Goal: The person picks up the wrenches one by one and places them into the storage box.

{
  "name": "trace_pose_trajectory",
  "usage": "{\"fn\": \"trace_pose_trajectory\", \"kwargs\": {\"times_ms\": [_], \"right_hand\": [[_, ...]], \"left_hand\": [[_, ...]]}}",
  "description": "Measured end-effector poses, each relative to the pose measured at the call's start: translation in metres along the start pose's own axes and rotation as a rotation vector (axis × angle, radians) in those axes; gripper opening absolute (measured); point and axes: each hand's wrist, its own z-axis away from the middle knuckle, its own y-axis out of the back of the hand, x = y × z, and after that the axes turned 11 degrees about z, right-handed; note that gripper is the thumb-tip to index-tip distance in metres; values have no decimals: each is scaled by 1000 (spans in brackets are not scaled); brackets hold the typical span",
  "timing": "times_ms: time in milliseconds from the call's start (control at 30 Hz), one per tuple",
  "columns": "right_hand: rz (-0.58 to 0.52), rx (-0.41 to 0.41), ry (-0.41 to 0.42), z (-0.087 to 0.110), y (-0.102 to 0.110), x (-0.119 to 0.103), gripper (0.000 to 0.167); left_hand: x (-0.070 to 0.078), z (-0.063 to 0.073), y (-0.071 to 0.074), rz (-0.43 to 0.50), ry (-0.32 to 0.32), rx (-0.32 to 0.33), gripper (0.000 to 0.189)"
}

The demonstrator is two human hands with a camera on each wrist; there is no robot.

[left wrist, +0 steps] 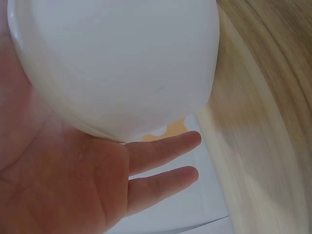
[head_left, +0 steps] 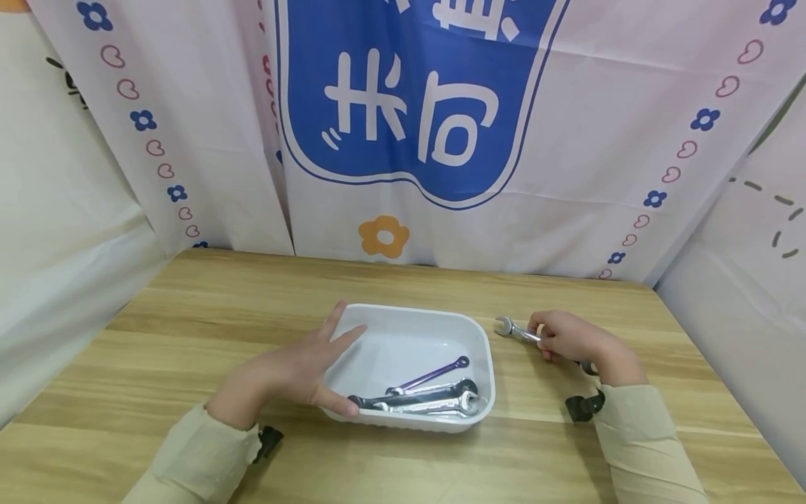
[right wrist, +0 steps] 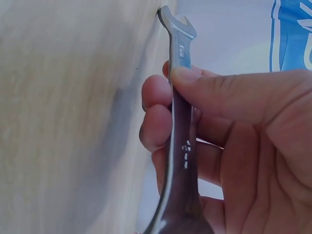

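Observation:
My right hand (head_left: 569,337) pinches a silver combination wrench (right wrist: 183,126) between thumb and fingers, right of the white plastic tray (head_left: 403,315). The open-end head points left toward the tray in the head view; the other end shows past the wrist side. Against the tray's left side rests my left hand (head_left: 302,367), fingers straight and spread, with the thumb along the near corner. In the left wrist view, its palm lies at the tray's outer wall. Inside the tray are a purple wrench (head_left: 431,378) and several dark and silver wrenches (head_left: 422,400) along the near wall.
The wooden table (head_left: 189,315) holds the tray near its middle. Behind it hangs a white printed curtain (head_left: 220,161) with a blue panel, and more white cloth (head_left: 57,231) hangs at the sides. A black strap device (head_left: 584,406) sits at each wrist.

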Motion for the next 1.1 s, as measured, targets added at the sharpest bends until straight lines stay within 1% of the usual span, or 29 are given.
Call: {"fn": "trace_pose_trajectory", "kwargs": {"times_ms": [167, 300, 467, 600, 700, 800, 900, 1100], "right_hand": [[27, 2, 3, 0, 3, -3, 13], [58, 19, 13, 1, 4, -6, 15], [81, 63, 59, 2, 5, -11, 15], [107, 144, 92, 3, 9, -17, 17], [131, 225, 99, 5, 13, -24, 19], [147, 283, 110, 8, 16, -31, 18], [156, 317, 129, 11, 17, -39, 18], [177, 359, 181, 16, 18, -54, 19]], "left_hand": [[-1, 0, 0, -5, -13, 3, 125], [-2, 0, 0, -5, -19, 7, 127], [-1, 0, 0, -2, -20, 10, 129], [-2, 1, 0, 5, -17, 7, 130], [-2, 1, 0, 12, -16, 6, 130], [-2, 0, 0, 14, -14, 7, 130], [-2, 0, 0, 18, -13, 7, 130], [0, 1, 0, 24, -13, 7, 131]]}}
